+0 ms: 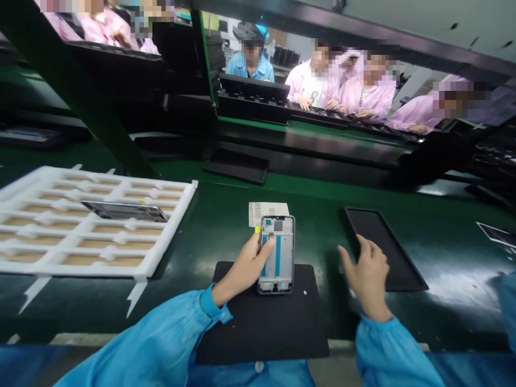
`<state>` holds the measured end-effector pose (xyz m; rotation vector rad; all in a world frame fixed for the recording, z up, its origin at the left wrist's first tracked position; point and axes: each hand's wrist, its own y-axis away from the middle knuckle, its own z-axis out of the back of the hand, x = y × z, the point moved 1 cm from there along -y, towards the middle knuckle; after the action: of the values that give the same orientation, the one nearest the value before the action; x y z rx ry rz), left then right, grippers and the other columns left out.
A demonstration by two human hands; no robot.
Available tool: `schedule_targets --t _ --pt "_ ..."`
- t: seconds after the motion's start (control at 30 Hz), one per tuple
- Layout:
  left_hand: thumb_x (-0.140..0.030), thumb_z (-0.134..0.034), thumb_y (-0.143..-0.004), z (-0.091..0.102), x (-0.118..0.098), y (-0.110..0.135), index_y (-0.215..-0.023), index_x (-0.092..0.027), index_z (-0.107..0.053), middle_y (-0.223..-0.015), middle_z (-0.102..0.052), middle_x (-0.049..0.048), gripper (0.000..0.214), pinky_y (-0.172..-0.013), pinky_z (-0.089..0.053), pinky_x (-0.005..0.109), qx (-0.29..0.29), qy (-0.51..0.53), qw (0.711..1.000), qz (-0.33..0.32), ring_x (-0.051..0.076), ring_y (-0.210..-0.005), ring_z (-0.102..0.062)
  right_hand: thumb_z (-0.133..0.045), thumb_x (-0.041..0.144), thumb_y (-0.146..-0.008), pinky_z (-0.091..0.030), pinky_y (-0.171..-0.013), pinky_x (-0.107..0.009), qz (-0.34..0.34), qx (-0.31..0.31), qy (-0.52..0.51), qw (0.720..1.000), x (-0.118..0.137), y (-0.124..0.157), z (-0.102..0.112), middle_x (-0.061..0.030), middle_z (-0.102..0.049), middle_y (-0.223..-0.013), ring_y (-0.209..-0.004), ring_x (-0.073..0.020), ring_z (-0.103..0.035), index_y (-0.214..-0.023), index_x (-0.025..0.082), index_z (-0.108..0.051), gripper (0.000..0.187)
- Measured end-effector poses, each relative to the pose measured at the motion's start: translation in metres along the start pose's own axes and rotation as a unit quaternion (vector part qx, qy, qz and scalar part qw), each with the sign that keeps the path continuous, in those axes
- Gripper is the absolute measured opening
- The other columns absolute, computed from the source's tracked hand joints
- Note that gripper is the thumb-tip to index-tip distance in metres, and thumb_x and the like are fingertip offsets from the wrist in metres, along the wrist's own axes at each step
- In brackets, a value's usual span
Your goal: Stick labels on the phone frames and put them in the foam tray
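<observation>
My left hand (248, 264) is closed on a phone frame (285, 255), thumb lying across its inner side. Blue strips, a grey plate and a yellow tab at the left edge show on the frame. It is held tilted above a black mat (278, 328). Behind it a white sheet of printed labels (278, 208) lies on the green bench. My right hand (367, 271) is open, thumb and fingers apart, with nothing visible in it. It is over the left edge of a shallow black tray (403, 271); whether it touches the tray I cannot tell.
At left a white foam tray (147, 267) has several slots, with another phone frame (124, 211) standing in it. A second black tray (237, 165) lies further back. A green post (92, 102) slants across the left. People in pink and blue work across the bench.
</observation>
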<state>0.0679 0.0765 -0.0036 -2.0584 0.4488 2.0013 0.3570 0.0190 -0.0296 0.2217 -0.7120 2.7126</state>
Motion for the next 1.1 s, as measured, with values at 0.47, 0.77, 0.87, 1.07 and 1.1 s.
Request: schedule_targets --t 0.47,0.77,0.87,1.07,1.1 --pt "-0.050 -0.041 -0.100 0.035 -0.005 -0.008 -0.097 -0.021 -0.060 -0.089 -0.066 0.0014 0.035 -0.068 -0.040 0.027 0.150 -0.287 0.946 -0.030 0.019 -0.079 -0.062 -0.039 0.033 -0.095 -0.039 -0.088 -0.045 0.141 0.042 0.006 0.989 0.040 -0.140 -0.064 -0.0173 -0.059 -0.109 -0.104 -0.0324 -0.050 -0.111 0.016 -0.062 0.033" --pt "-0.054 -0.041 -0.098 0.043 0.007 -0.014 -0.098 -0.018 -0.062 -0.162 -0.020 0.0095 0.042 -0.120 -0.005 0.058 0.183 -0.402 0.893 -0.090 0.032 -0.151 -0.009 -0.039 0.024 -0.095 -0.044 -0.089 -0.042 0.241 0.118 -0.177 0.947 0.129 -0.133 -0.103 -0.0125 -0.063 -0.104 -0.098 -0.0257 -0.057 -0.105 0.019 -0.062 0.026" --pt "-0.057 -0.040 -0.098 0.043 0.015 -0.017 -0.089 -0.015 -0.062 -0.162 -0.015 0.0141 0.048 -0.120 -0.006 0.059 0.176 -0.435 0.880 -0.070 0.033 -0.151 -0.006 -0.046 0.025 -0.094 -0.048 -0.079 -0.032 0.297 0.194 -0.218 0.909 0.152 -0.111 -0.102 -0.0054 -0.064 -0.090 -0.085 -0.0203 -0.060 -0.090 0.023 -0.063 0.017" --pt "-0.057 -0.041 -0.097 0.042 0.020 -0.018 -0.088 -0.016 -0.064 -0.160 -0.023 0.0143 0.048 -0.120 -0.009 0.058 0.162 -0.431 0.885 -0.072 0.032 -0.151 -0.011 -0.045 0.019 -0.092 -0.046 -0.076 -0.034 0.289 0.236 -0.232 0.899 0.167 -0.110 -0.109 -0.0054 -0.059 -0.082 -0.080 -0.0213 -0.057 -0.082 0.021 -0.058 0.016" --pt "-0.057 -0.042 -0.097 0.043 0.020 -0.018 -0.088 -0.016 -0.065 -0.160 -0.023 0.0141 0.048 -0.120 -0.009 0.058 0.161 -0.428 0.886 -0.072 0.032 -0.150 -0.012 -0.046 0.018 -0.091 -0.045 -0.076 -0.035 0.287 0.242 -0.232 0.897 0.167 -0.112 -0.109 -0.0057 -0.058 -0.083 -0.079 -0.0217 -0.056 -0.081 0.021 -0.057 0.016"
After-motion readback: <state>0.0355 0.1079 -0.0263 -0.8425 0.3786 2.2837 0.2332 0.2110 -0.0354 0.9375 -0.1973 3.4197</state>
